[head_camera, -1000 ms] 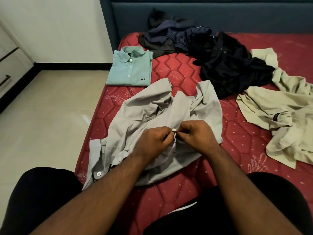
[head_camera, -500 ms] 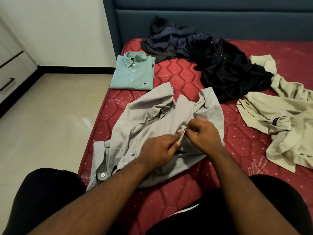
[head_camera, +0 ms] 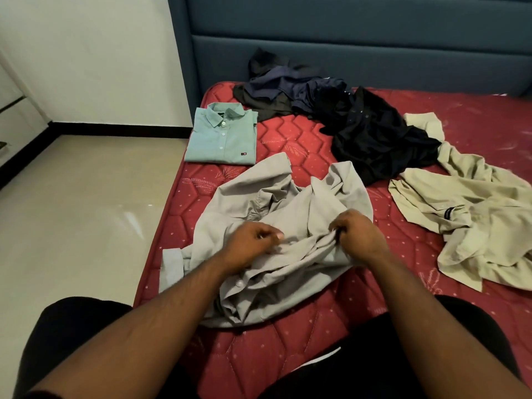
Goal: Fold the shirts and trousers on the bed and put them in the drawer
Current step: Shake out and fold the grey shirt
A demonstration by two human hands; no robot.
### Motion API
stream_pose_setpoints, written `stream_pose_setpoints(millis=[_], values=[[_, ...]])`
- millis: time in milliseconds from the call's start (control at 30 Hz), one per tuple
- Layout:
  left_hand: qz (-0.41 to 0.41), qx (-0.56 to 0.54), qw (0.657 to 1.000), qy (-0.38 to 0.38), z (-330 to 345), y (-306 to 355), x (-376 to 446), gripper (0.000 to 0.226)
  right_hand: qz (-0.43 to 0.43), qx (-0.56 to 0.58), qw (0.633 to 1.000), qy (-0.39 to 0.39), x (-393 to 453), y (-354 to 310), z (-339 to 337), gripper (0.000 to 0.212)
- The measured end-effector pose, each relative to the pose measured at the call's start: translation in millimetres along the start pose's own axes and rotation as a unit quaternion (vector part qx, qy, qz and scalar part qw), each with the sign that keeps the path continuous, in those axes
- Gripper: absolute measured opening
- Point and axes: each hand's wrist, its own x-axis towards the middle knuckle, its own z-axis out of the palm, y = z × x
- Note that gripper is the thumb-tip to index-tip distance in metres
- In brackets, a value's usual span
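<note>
A crumpled grey shirt (head_camera: 276,226) lies on the near left part of the red quilted mattress (head_camera: 302,145), its cuffed sleeve (head_camera: 172,264) trailing toward the mattress's left edge. Both hands are on it. The left hand (head_camera: 250,240) rests on the middle of the cloth with its fingers (head_camera: 270,236) curled inward; they seem to pinch a fold of the grey fabric, though the hand is blurred and the hold itself is hard to make out. The right hand (head_camera: 357,234) sits just to the right, apart from the left, its fingers (head_camera: 335,227) curled tightly round a bunched ridge of the same shirt and lifting it slightly off the mattress. Beyond the grey shirt, near the left edge of the bed, a mint-green shirt (head_camera: 223,136) lies neatly folded with its collar toward the headboard and a small dark logo patch on its front. Farther back, against the blue padded headboard (head_camera: 345,38), sits a heap of dark navy and charcoal clothes (head_camera: 285,87), and a loose black garment (head_camera: 374,136) spreads to its right, touching that heap. At the right, cream-coloured clothing (head_camera: 466,214) lies unfolded, partly tucked under the black garment's edge. To the left of the bed are the pale tiled floor (head_camera: 80,211) and, at the picture's edge, white drawer fronts (head_camera: 11,110).
</note>
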Motion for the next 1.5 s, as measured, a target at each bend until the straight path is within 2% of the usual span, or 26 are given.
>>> stream_pose_setpoints(millis=[67, 100, 133, 200, 267, 300, 367, 400, 467, 533, 633, 667, 700, 733, 767, 800, 833, 867, 933, 1033, 1133, 1200, 1233, 1300, 1367, 1500], values=[[-0.056, -0.177, 0.975, 0.125, -8.6, -7.8, 9.4, 0.011, 0.049, -0.034, 0.981, -0.185, -1.5, -4.5, -24.7, 0.01], [-0.072, -0.2, 0.965, 0.152, -13.6, -17.7, 14.7, 0.017, 0.06, -0.061, 0.972, -0.217, 0.5, -8.4, -37.3, 0.023], [-0.069, -0.157, 0.972, 0.158, -18.5, -26.7, 19.6, 0.022, 0.063, -0.088, 0.973, -0.203, 6.4, -11.8, -46.3, 0.034], [-0.034, 0.042, 0.991, 0.119, -28.5, -41.8, 26.8, 0.029, 0.04, -0.13, 0.987, -0.084, 22.6, -24.2, -53.6, 0.035], [0.005, 0.199, 0.974, 0.107, -35.8, -44.5, 31.7, 0.037, -0.037, -0.112, 0.993, 0.014, 40.6, -41.4, -40.6, 0.02], [0.017, 0.232, 0.965, 0.119, -38.2, -45.0, 35.1, 0.048, -0.099, -0.09, 0.991, 0.014, 49.0, -52.3, -31.8, 0.023], [0.005, 0.275, 0.953, 0.124, -40.6, -43.1, 39.6, 0.075, -0.181, -0.061, 0.979, -0.07, 59.2, -67.4, -13.8, 0.049], [-0.016, 0.296, 0.949, 0.11, -43.7, -43.0, 42.7, 0.085, -0.176, -0.079, 0.973, -0.125, 64.8, -69.0, -6.8, 0.056], [-0.074, 0.36, 0.928, 0.059, -55.7, -51.4, 50.1, 0.095, -0.115, -0.184, 0.958, -0.186, 72.4, -59.7, -5.2, 0.052], [-0.103, 0.442, 0.891, 0.025, -74.8, -56.4, 55.0, 0.099, -0.04, -0.271, 0.942, -0.196, 69.6, -39.9, -14.1, 0.041], [-0.219, 0.409, 0.88, 0.105, -92.3, -50.5, 54.7, 0.091, 0.022, -0.364, 0.9, -0.238, 60.8, -18.4, -29.1, 0.045], [-0.227, 0.439, 0.858, 0.137, -90.9, -46.7, 52.0, 0.09, 0.045, -0.398, 0.875, -0.271, 58.3, -14.8, -31.5, 0.05], [-0.173, 0.489, 0.84, 0.159, -85.5, -44.2, 48.5, 0.087, 0.057, -0.422, 0.855, -0.297, 55.9, -13.7, -32.2, 0.055], [-0.064, 0.523, 0.833, 0.166, -78.0, -39.5, 46.0, 0.079, 0.046, -0.431, 0.849, -0.302, 56.0, -15.1, -30.7, 0.056], [0.07, 0.528, 0.835, 0.135, -71.2, -43.1, 48.6, 0.07, 0.009, -0.421, 0.864, -0.276, 56.3, -17.9, -28.7, 0.053], [0.152, 0.493, 0.854, 0.063, -65.7, -38.4, 50.8, 0.063, -0.038, -0.391, 0.89, -0.231, 59.5, -20.2, -26.9, 0.045], [0.157, 0.426, 0.891, -0.019, -62.5, -35.1, 53.1, 0.059, -0.09, -0.342, 0.918, -0.182, 60.9, -21.9, -25.1, 0.032], [0.106, 0.396, 0.907, -0.096, -61.6, -30.4, 55.5, 0.056, -0.125, -0.286, 0.937, -0.155, 61.4, -22.1, -24.6, 0.02], [0.047, 0.421, 0.891, -0.163, -64.3, -22.6, 60.4, 0.045, -0.139, -0.163, 0.96, -0.178, 61.5, -15.1, -22.1, 0.027], [-0.035, 0.441, 0.877, -0.187, -74.6, -12.7, 71.7, 0.024, -0.04, -0.005, 0.974, -0.225, 58.8, 4.3, -22.5, 0.039], [-0.098, 0.405, 0.889, -0.192, -76.6, 4.9, 82.3, 0.042, 0.0, -0.007, 0.99, -0.138, 62.5, 19.0, -20.6, 0.035], [-0.051, 0.524, 0.828, -0.194, -70.2, 15.9, 90.2, 0.028, -0.017, -0.07, 0.991, -0.111, 67.7, 20.6, -17.1, 0.028], [-0.017, 0.576, 0.8, -0.165, -65.1, 20.1, 93.2, 0.024, -0.021, -0.1, 0.985, -0.136, 71.3, 19.7, -14.7, 0.032], [0.065, 0.604, 0.781, -0.144, -55.1, 24.7, 94.0, 0.026, -0.004, -0.153, 0.964, -0.215, 77.1, 14.1, -13.3, 0.034], [0.114, 0.612, 0.76, -0.187, -49.4, 24.6, 91.5, 0.03, -0.014, -0.176, 0.954, -0.243, 80.6, 12.1, -13.4, 0.04], [0.033, 0.731, 0.654, -0.194, -51.0, 11.7, 90.8, 0.036, -0.126, -0.191, 0.951, -0.207, 84.6, 29.4, -5.2, 0.048]])
